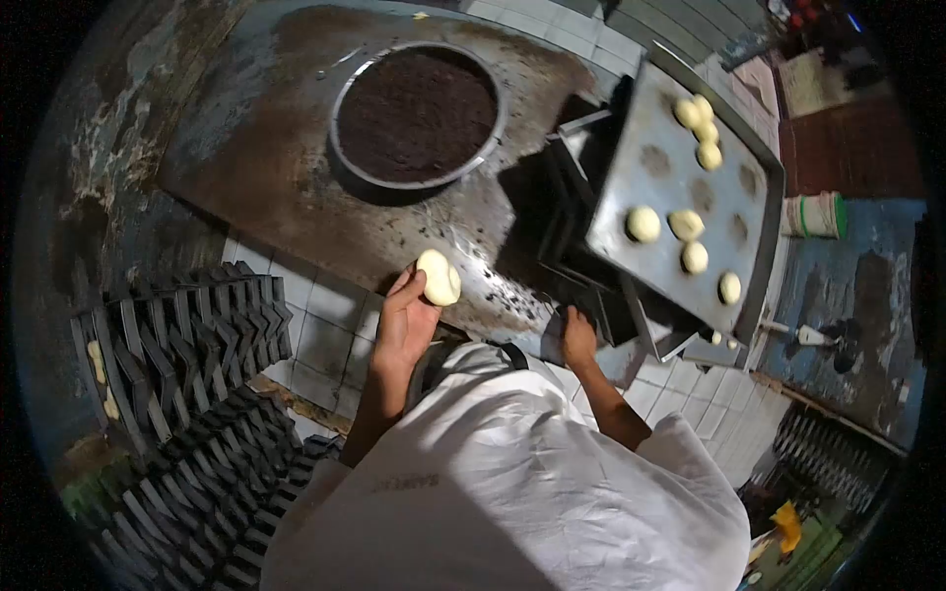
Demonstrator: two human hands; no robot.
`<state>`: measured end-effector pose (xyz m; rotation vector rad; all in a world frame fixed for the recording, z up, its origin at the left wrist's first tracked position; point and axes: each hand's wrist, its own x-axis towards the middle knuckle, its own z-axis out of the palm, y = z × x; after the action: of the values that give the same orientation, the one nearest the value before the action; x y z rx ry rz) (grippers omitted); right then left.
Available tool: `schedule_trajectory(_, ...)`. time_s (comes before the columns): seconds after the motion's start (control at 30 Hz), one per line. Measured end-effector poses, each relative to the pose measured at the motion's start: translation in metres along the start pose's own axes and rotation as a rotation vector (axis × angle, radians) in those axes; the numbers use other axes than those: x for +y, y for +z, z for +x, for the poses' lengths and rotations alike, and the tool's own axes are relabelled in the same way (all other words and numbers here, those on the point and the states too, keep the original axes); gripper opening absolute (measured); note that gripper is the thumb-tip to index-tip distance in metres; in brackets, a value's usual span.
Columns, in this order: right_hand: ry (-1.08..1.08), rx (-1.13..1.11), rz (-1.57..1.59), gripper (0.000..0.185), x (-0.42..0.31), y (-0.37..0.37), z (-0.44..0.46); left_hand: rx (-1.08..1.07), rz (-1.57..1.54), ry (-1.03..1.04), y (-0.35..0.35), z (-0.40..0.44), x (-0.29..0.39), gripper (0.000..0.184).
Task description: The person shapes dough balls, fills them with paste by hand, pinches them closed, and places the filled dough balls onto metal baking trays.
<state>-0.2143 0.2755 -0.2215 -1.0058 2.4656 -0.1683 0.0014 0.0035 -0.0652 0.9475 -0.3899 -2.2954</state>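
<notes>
My left hand (402,320) holds a pale yellow piece of dough (438,279) between thumb and fingers, raised over the near edge of the table. The dough looks flattened, with a fold or dent on its right side. My right hand (578,338) is low at the table's edge, beside dark crumbs. Its fingers are curled, and a thin dark thing seems to stick out near them; what it holds is too small to make out. Beyond my hands stands a round metal bowl (336,138) of dark brown crumbly filling (419,113).
To the right, a metal tray (631,177) bearing several dough balls (643,225) rests on a stack of trays. Dark crumbs (507,295) are scattered over the worn table (266,148). Dark stacked metal pans (187,345) stand at lower left. A white-and-green container (816,215) lies far right.
</notes>
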Motion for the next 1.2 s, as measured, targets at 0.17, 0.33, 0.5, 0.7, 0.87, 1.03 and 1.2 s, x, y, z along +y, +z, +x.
schedule_trajectory(0.17, -0.220, 0.079, 0.129, 0.042, -0.142, -0.104, 0.041, 0.019, -0.149, 0.007, -0.060, 0.043, 0.064, 0.038)
schedule_trajectory(0.33, -0.505, 0.172, -0.085, 0.022, -0.303, -0.139, 0.157, 0.054, -0.358, 0.003, -0.079, 0.071, 0.117, 0.034)
schedule_trajectory(0.5, -0.707, 0.124, -0.266, 0.036, -0.355, -0.110, 0.226, 0.196, -0.301, 0.052, -0.100, 0.082, 0.141, 0.031)
schedule_trajectory(0.7, -0.569, -0.245, 0.283, 0.026, -0.332, -0.119, 0.250, 0.195, -0.398, 0.083, -0.097, 0.088, 0.148, 0.029)
schedule_trajectory(0.87, -0.356, -0.715, 0.920, 0.012, -0.305, -0.155, 0.180, 0.107, -0.342, 0.015, -0.054, 0.099, 0.123, 0.028)
schedule_trajectory(1.03, -0.294, -0.350, 1.190, 0.014, -0.243, -0.079, 0.124, -0.062, -0.370, -0.158, -0.011, 0.102, 0.061, 0.031)
schedule_trajectory(1.2, 0.018, -0.153, 1.258, 0.014, -0.122, -0.033, 0.030, -0.097, -0.283, -0.256, 0.016, 0.075, -0.001, 0.033)
